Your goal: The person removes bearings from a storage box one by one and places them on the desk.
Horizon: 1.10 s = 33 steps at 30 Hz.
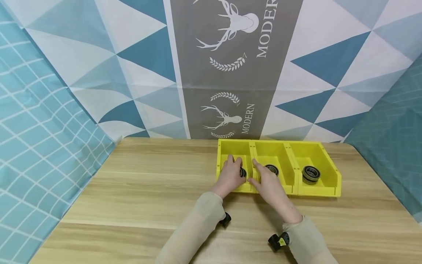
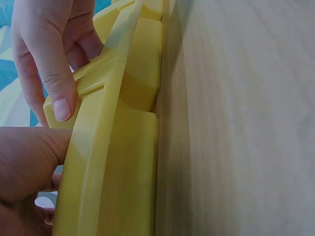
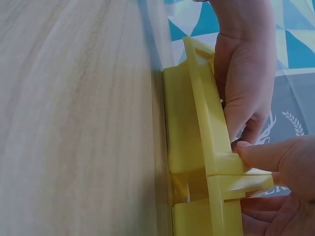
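Within the yellow left bin (image 1: 235,148) on the counter (image 1: 132,190), a black ring (image 1: 243,172) is grasped by the left hand (image 1: 229,176), fingers bent downward; at the adjoining divider (image 1: 253,149), the right hand (image 1: 269,184) is held released, thumb and forefinger spread.

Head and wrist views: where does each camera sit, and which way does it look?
Head: worn on the head, facing forward and down at the yellow bins on the table; the left hand, right hand and sleeves show.
Left wrist: on that wrist, looking at the bins' fronts, table at picture right; both hands show.
Right wrist: on that wrist, looking at the bins' fronts, table at picture left; both hands show.
Shared: both wrist views catch both hands, bins and table.
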### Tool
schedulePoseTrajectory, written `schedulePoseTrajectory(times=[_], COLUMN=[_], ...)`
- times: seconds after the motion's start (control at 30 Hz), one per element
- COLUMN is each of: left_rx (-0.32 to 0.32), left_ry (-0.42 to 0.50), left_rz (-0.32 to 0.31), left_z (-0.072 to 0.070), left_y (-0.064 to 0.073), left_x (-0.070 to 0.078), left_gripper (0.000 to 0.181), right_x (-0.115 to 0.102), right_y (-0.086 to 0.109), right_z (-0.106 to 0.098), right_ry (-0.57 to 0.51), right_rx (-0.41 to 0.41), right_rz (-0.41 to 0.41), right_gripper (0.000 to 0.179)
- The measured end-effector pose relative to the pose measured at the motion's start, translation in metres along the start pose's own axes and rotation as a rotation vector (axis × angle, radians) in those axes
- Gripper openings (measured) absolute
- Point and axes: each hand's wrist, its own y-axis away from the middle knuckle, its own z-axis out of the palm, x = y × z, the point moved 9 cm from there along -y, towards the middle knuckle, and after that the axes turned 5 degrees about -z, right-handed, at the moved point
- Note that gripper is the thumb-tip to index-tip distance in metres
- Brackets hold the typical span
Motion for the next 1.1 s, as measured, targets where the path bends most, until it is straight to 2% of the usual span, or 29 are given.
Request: schedulePoseTrajectory(times=[0.2, 0.33, 0.47, 0.63, 0.73, 0.97, 1.1], left_rx=[-0.001, -0.019, -0.025, -0.02, 0.003, 0.117, 0.141], left_ry=[-0.006, -0.027, -0.071, -0.125, -0.137, -0.169, -0.165], left_rz=[0.029, 0.038, 0.075, 0.112, 0.13, 0.195, 0.21], left_z=[-0.002, 0.0, 0.001, 0.001, -0.001, -0.019, -0.026], left_y=[0.003, 0.006, 0.009, 0.012, 0.015, 0.023, 0.029], left_x=[0.003, 0.004, 0.005, 0.006, 0.008, 0.019, 0.022], left_gripper=[0.04, 0.031, 0.023, 0.027, 0.028, 0.027, 0.029], right_x=[0.002, 0.002, 0.002, 0.001, 0.0, 0.001, 0.004], right_y=[-0.001, -0.002, -0.003, -0.003, -0.002, -0.002, -0.001], right_z=[0.0, 0.001, 0.001, 0.001, 0.001, 0.0, 0.002], right_ry=[0.0, 0.003, 0.005, 0.008, 0.011, 0.017, 0.009], right_rx=[-0.011, -0.014, -0.015, -0.022, -0.021, -0.015, -0.029], right_rz=[0.004, 0.001, -0.004, 0.002, -0.003, 0.002, 0.015], right_gripper=[0.065, 0.064, 0.065, 0.065, 0.065, 0.066, 0.065])
